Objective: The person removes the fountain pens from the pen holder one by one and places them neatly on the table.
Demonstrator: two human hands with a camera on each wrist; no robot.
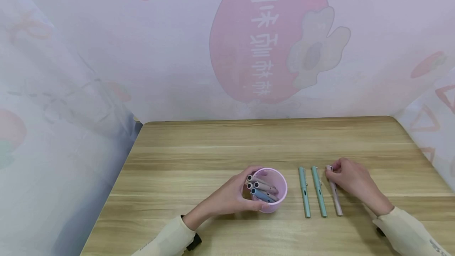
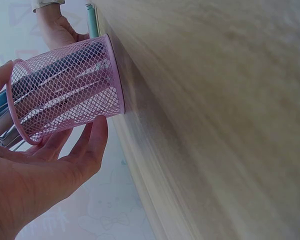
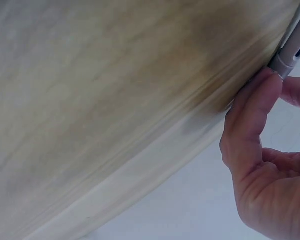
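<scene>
— What does your left hand (image 1: 232,198) hold?
— Its grip wraps the pink mesh pen cup (image 1: 273,192), standing on the wooden surface (image 1: 213,157).
— And your right hand (image 1: 352,181)?
— It pinches the pink pen (image 1: 334,192) lying beside two green pens (image 1: 313,192).

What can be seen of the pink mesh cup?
The pink mesh cup is a round holder of what looks like wire mesh, with a solid rim and base. It stands upright on the wooden table, left of three pens lying in a row. It holds several pens, leaning inside. The left hand grips its side.
</scene>
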